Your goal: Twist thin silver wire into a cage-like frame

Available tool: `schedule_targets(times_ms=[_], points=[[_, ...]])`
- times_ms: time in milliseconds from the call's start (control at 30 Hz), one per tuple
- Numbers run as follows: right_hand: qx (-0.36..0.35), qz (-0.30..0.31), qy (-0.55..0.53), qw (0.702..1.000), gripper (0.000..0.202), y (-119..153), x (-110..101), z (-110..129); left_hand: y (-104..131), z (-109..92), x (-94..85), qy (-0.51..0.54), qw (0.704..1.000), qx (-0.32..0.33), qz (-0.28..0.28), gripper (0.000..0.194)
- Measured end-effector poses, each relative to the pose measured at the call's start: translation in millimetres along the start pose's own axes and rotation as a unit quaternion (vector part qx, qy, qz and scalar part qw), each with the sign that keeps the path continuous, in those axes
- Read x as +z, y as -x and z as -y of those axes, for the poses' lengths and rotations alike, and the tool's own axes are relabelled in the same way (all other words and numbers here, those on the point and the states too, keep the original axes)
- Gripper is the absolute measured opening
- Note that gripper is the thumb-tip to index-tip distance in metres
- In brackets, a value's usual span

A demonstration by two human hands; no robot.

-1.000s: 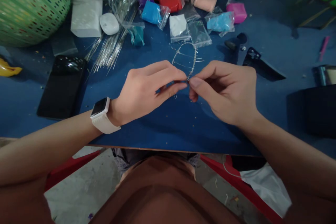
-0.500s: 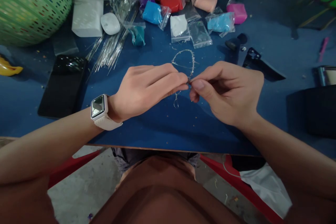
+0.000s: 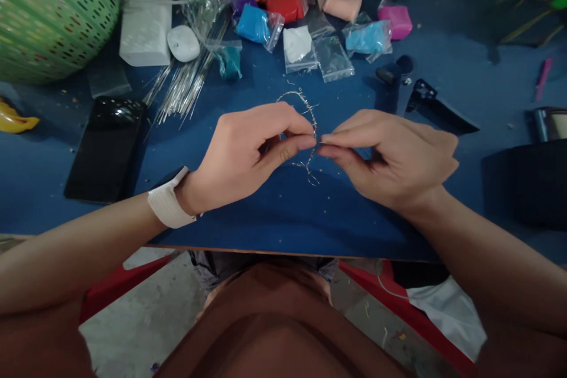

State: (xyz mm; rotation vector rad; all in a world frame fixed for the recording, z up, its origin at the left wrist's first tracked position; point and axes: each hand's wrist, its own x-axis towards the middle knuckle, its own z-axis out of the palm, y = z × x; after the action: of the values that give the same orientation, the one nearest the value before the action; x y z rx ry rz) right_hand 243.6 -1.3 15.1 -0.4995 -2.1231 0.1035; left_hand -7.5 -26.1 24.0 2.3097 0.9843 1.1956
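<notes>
A thin twisted silver wire loop [image 3: 312, 115] hangs over the blue table, with short wire ends sticking out and a small twist at its lower end. My left hand [image 3: 259, 150] pinches the loop's right side between thumb and forefinger. Just to the right, my right hand [image 3: 392, 156] has thumb and forefinger pressed close together on a short wire end that points toward the loop. The two sets of fingertips are nearly touching. Part of the loop is hidden behind my left hand.
Behind the hands lie straight wires [image 3: 183, 91], a teal packet [image 3: 230, 61] and a white packet [image 3: 299, 47]. A black phone [image 3: 105, 150] is at left, a green basket [image 3: 57, 18] behind it. Dark-handled pliers [image 3: 401, 80] and a black blade-like piece [image 3: 443, 109] lie at right.
My left hand has turned so its thumb shows, and the loop has shifted left and tilted. My right hand has moved slightly right, its fingers now straighter.
</notes>
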Motion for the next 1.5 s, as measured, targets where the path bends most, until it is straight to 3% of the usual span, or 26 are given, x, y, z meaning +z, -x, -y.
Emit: schedule_targets(times_ms=[133, 300, 433, 567, 700, 833, 1000, 1233, 1333, 1500], points=[[-0.058, 0.007, 0.059, 0.997, 0.013, 0, -6, -4, -1, -4, 0.4, 0.04, 0.996, -0.069, 0.028, 0.027], [-0.097, 0.066, 0.128, 0.985, 0.019, -1, -14, -12, -3, -1, 3.5, 0.191, 0.97, -0.136, 0.063, 0.022], [-0.027, 0.018, 0.047, 0.998, 0.018, -1, -8, -9, -5, 1, 4.9, 0.232, 0.96, -0.141, 0.074, 0.021], [0.09, -0.02, -0.069, 0.993, 0.013, -2, 2, 4, -3, 7, 4.5, 0.15, 0.985, -0.07, 0.043, 0.019], [0.247, -0.024, -0.176, 0.953, 0.02, -5, 6, 15, 2, 16, 3.1, -0.036, 0.998, 0.057, -0.004, 0.019], [0.305, -0.028, -0.266, 0.914, 0.025, -9, 4, 17, 6, 18, 1.2, -0.146, 0.983, 0.098, -0.046, 0.019], [0.344, 0.047, -0.338, 0.875, 0.024, -12, 1, 11, 9, 19, 0.7, -0.198, 0.973, 0.115, -0.038, 0.024], [0.275, -0.017, -0.242, 0.93, 0.005, -6, 3, 21, 9, 22, -1.4, -0.203, 0.964, 0.165, -0.051, 0.023], [0.246, -0.026, -0.172, 0.954, 0.011, -5, 1, 24, 7, 17, -2.8, -0.176, 0.974, 0.139, -0.042, 0.022], [0.168, -0.023, -0.099, 0.98, 0.015, -5, 0, 17, 2, 10, -3.3, -0.046, 0.996, 0.081, 0.002, 0.025]])
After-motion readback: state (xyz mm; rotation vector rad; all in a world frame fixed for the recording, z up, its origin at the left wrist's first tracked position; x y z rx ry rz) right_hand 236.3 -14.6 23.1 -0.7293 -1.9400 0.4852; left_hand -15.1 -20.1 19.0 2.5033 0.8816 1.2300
